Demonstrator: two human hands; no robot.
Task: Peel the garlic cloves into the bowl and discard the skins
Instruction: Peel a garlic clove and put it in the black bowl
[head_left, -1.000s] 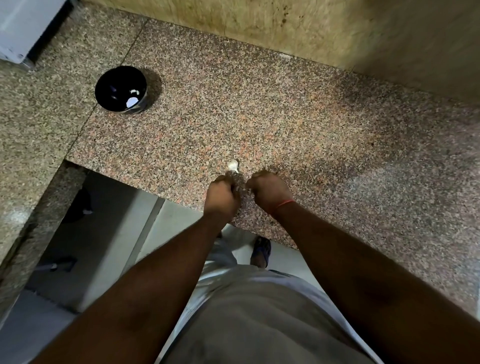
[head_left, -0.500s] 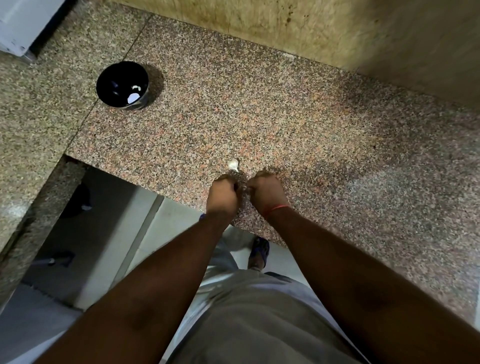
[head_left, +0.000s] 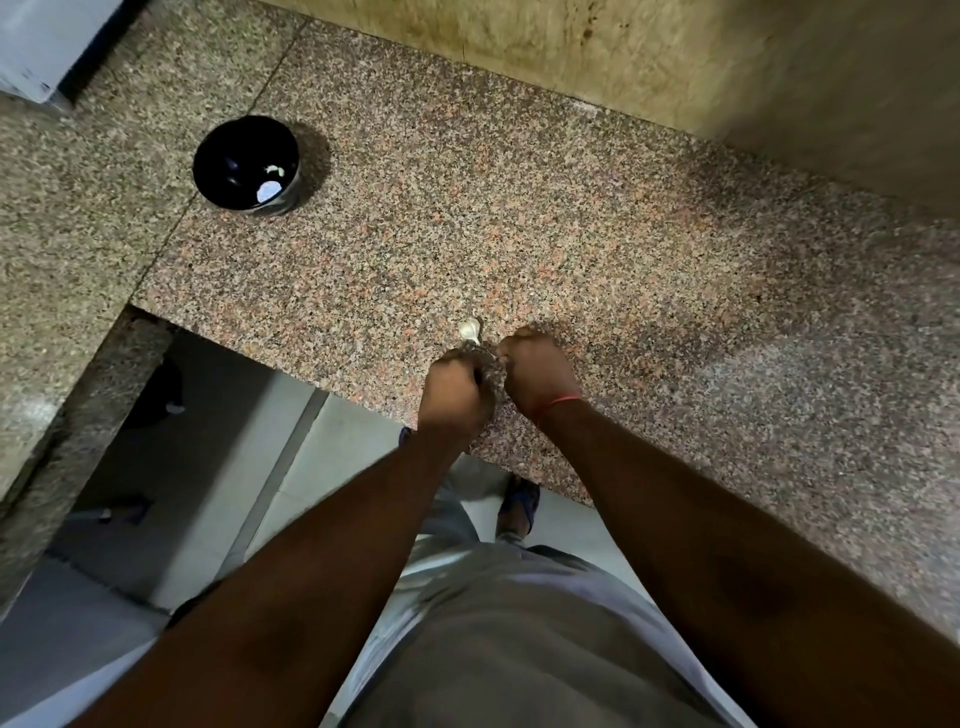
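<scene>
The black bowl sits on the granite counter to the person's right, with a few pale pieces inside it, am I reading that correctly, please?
Not quite: the head view shows the black bowl on the granite counter to the person's left, far from both hands. The rest holds; a few pale pieces do lie inside it.

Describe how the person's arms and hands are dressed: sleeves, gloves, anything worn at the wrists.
Both forearms are bare, with no sleeves in view and no gloves. The right hand has a thin red-orange thread tied around its wrist. The left hand shows nothing at the wrist. No rings or watch can be seen on either hand from this view.
</scene>
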